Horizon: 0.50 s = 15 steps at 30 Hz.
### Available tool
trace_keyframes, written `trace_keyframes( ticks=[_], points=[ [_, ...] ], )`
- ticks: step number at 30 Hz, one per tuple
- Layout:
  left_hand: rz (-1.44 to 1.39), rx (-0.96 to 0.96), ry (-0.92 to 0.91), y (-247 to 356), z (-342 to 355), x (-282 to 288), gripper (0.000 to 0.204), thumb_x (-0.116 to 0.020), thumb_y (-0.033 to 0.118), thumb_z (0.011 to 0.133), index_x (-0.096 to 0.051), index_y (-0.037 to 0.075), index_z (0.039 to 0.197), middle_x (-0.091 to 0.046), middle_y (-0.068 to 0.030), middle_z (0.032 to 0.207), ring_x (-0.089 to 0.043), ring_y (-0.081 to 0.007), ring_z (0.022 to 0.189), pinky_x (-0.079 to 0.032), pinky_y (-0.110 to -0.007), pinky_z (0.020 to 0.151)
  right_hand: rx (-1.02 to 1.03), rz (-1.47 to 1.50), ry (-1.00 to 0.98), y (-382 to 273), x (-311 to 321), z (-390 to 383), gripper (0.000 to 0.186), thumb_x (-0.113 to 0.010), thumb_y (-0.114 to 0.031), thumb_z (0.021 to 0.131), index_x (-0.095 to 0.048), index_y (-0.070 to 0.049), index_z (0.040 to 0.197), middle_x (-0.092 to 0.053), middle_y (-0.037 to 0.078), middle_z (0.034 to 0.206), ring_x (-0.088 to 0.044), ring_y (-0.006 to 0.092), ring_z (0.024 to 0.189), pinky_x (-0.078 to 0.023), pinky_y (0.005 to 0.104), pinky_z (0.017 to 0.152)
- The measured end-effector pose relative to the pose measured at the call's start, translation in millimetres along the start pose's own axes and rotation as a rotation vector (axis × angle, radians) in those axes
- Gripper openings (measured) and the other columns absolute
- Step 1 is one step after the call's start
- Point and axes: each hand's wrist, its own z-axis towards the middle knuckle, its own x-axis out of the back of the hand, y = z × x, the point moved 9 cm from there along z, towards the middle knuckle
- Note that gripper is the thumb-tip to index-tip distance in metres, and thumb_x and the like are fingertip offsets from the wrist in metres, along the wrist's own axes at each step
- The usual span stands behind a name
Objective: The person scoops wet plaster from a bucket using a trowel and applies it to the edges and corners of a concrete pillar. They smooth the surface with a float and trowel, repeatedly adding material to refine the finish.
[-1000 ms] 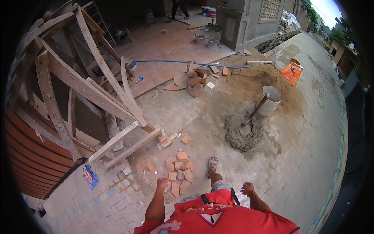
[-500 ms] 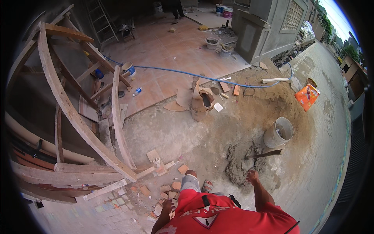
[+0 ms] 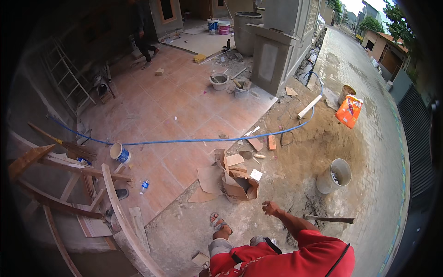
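My right hand (image 3: pixel 270 209) reaches forward over the bare ground with nothing in it, its fingers apart. It is nearest to an opened brown paper sack (image 3: pixel 240 185), without touching it; grey powder shows inside. To the right of my right arm lies a wooden tool handle (image 3: pixel 330 219); its head is hidden behind my arm. Wet grey mortar (image 3: pixel 315 206) shows beside it, partly covered by my arm. A pale bucket (image 3: pixel 326 181) stands beyond the mortar. Only a bit of my left hand (image 3: pixel 204 273) shows at the lower edge, its fingers hidden.
A blue hose (image 3: pixel 198 140) crosses the tiled floor (image 3: pixel 152 111). Curved timber framing (image 3: pixel 120 221) stands at the left. Brown sand (image 3: pixel 318 143) lies by an orange bag (image 3: pixel 349 111). Several buckets and a ladder (image 3: pixel 69 74) stand farther back. Another person (image 3: pixel 144 46) is at the far left.
I have moved forward, so the paper sack is closer and the mortar lies beside my right arm. My right hand has left the mortar's edge. The left hand has slipped mostly out of view.
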Motion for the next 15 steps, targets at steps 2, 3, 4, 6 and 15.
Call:
trace_keyframes(
  ticks=[2,3,4,6,15],
  points=[
    [-0.033,-0.054,0.101,84.4,-6.9,55.5,0.039,-0.052,0.03,0.092,-0.046,0.015,0.128,-0.063,-0.0147,0.108,-0.067,-0.0323,0.076,-0.046,-0.039,0.051,-0.042,0.0,-0.012,-51.3,-16.9,-2.3,0.044,-0.06,-0.019,0.087,-0.057,0.001,0.125,-0.068,0.014,0.08,-0.068,0.0224,0.065,-0.052,0.0323,0.056],
    [-0.055,-0.111,0.14,136.9,-10.8,78.4,0.041,-0.052,0.031,0.092,-0.046,0.015,0.13,-0.063,-0.0149,0.109,-0.067,-0.0326,0.076,-0.046,-0.039,0.052,-0.057,0.028,-0.017,-61.3,-19.5,10.9,0.041,-0.061,-0.016,0.086,-0.056,0.0,0.123,-0.067,0.008,0.084,-0.066,0.0182,0.062,-0.049,0.0285,0.047],
    [-0.133,-0.216,0.185,197.2,-15.0,96.7,0.021,-0.048,0.026,0.095,-0.05,0.017,0.114,-0.065,-0.0125,0.1,-0.067,-0.0295,0.068,-0.042,-0.034,0.048,-0.048,0.008,0.002,-78.7,-22.9,19.1,0.04,-0.06,-0.018,0.086,-0.057,-0.001,0.122,-0.067,0.009,0.08,-0.066,0.0189,0.061,-0.049,0.0292,0.047],
    [-0.17,-0.355,0.23,300.6,-17.0,127.9,0.024,-0.051,0.029,0.095,-0.049,0.017,0.115,-0.065,-0.0113,0.103,-0.067,-0.0284,0.067,-0.044,-0.036,0.054,-0.021,-0.053,0.027,-118.1,-27.5,40.5,0.039,-0.059,-0.021,0.086,-0.06,-0.001,0.12,-0.066,0.011,0.072,-0.066,0.0204,0.057,-0.05,0.0305,0.047],
    [-0.176,-0.469,-0.038,589.2,48.6,80.0,0.033,-0.056,0.034,0.094,-0.046,0.017,0.121,-0.06,-0.0162,0.116,-0.064,-0.0388,0.087,-0.05,-0.043,0.074,-0.451,-0.146,0.024,-182.3,-49.2,167.3,0.028,-0.061,-0.022,0.085,-0.063,-0.01,0.11,-0.068,0.008,0.073,-0.065,0.0179,0.056,-0.051,0.0296,0.045]
  ],
)
